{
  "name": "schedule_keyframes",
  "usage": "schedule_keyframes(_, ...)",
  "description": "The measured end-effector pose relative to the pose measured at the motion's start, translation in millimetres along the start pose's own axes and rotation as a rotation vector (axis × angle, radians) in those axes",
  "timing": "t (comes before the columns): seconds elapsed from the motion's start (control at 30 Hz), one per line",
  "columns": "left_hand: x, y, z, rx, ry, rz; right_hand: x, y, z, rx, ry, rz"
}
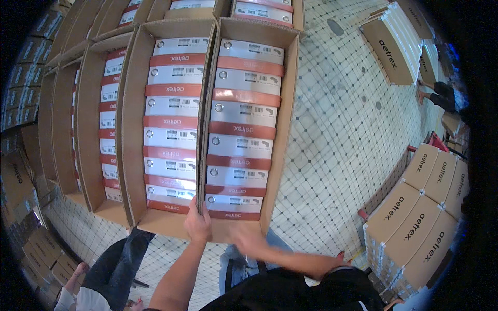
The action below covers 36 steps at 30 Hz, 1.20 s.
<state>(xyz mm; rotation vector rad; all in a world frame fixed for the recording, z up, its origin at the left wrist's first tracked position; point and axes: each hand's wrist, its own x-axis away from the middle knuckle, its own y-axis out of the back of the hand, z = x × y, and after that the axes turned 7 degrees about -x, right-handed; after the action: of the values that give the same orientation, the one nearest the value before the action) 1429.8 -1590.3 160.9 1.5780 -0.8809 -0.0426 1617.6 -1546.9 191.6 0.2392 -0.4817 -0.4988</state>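
My left hand (198, 224) grips the near corner where the walls of two open cardboard cartons meet, with its fingers wrapped round the upright edges. The right carton (284, 150) holds one row of white shoe boxes (243, 113) with orange-red lower bands. A like row of shoe boxes (171, 106) fills the neighbouring carton (130, 135) on the left. My right hand (246, 239) is at the near edge of the right carton, close to its front wall. Motion smears it, and its fingers cannot be made out.
More open cartons (85, 129) of shoe boxes stand to the left and behind. Closed brown cartons (404, 217) are stacked on a red-handled carrier at right. Another stack of cartons (386, 52) stands far right, near a person (443, 96). A co-worker's leg (116, 264) is at lower left.
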Motion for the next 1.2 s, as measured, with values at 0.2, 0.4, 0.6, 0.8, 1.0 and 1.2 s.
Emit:
schedule_keyframes(0.2,0.4,-1.7,-1.1,0.097,-0.030,-0.053,-290.5,195.2,-33.0,0.565,-0.013,-0.149)
schedule_keyframes(0.4,0.7,-1.9,-1.6,0.073,0.021,-0.020,-432.3,313.0,-56.5,0.724,-0.328,-0.239)
schedule_keyframes(0.6,0.3,-2.4,-0.1,0.063,0.013,-0.022,-406.2,275.6,-55.2,0.675,-0.402,-0.161)
schedule_keyframes(0.8,0.6,-0.2,0.3,0.036,0.003,-0.022,-333.2,215.1,-54.7,0.682,-0.492,-0.045)
schedule_keyframes(1.0,-0.8,-1.1,0.5,0.043,-0.014,-0.051,-282.3,175.0,-45.1,0.553,-0.578,0.122)
schedule_keyframes(1.2,0.7,1.0,-0.1,0.018,0.023,0.014,-222.0,114.2,-43.5,0.474,-0.623,0.095)
